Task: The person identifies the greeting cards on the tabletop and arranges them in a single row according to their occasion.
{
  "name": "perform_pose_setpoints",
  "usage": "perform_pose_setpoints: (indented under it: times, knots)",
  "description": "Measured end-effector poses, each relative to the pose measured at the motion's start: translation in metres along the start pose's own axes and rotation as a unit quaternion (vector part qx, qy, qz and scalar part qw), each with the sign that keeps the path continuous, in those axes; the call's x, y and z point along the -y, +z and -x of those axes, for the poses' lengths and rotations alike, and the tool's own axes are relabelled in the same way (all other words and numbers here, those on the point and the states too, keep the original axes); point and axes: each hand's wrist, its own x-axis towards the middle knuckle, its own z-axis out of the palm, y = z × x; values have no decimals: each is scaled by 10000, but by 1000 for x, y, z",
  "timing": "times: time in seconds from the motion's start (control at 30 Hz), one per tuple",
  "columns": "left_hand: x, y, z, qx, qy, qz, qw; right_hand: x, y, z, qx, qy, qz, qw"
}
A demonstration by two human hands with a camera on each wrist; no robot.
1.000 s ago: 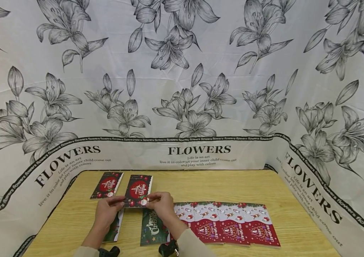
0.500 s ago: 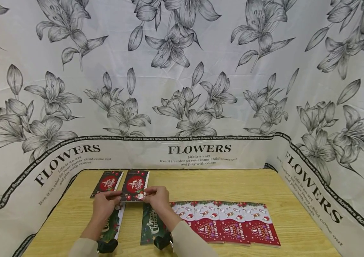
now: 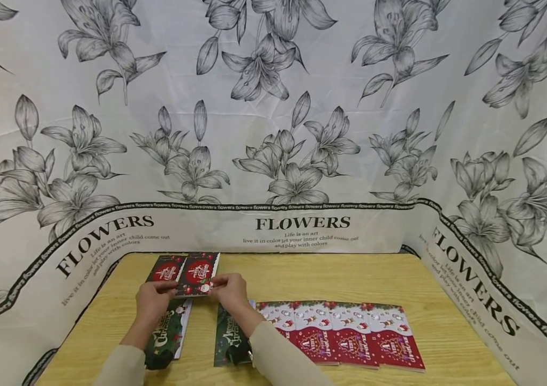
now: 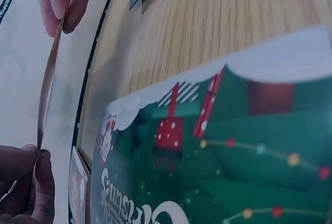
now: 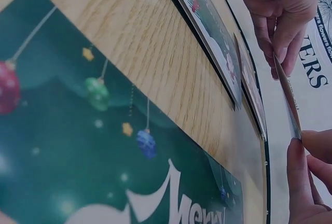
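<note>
Both hands pinch one black-and-red Christmas card (image 3: pixel 198 274) by its near corners, the left hand (image 3: pixel 154 301) at the left corner and the right hand (image 3: pixel 231 292) at the right. In both wrist views the card is seen edge-on, raised off the table between thumbs and fingers. A matching black-and-red card (image 3: pixel 165 269) lies at the back left, partly covered by the left hand and the held card. Beneath the left forearm is a green Christmas card (image 4: pixel 207 130). Another green card (image 5: pixel 104 146) lies under the right wrist.
Several red-and-white Christmas cards (image 3: pixel 391 338) lie overlapped in a row to the right of the hands. The wooden table (image 3: pixel 447 300) is bounded at the back and sides by a white flower-printed curtain (image 3: pixel 302 236).
Both hands have moved the held black-and-red card left and toward the back of the table, from beside the matching card to its right edge. The grip looks the same.
</note>
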Motion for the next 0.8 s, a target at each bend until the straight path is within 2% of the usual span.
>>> perform_pose_setpoints:
  times: [0.17, 0.3, 0.53, 0.8]
  knots:
    - [1, 0, -6, -174, -15, -259, 9995, -2, 8, -6, 2, 98, 30, 9999]
    - [2, -1, -10, -255, 94, -473, 9985, -3, 15, -11, 18, 101, 222, 9997]
    - [9, -2, -14, -202, 385, -722, 9964, -6, 22, -16, 0, 10, 754, 9972]
    - [16, 1, -19, -223, 496, -887, 9946, -10, 26, -17, 30, 80, 918, 9957]
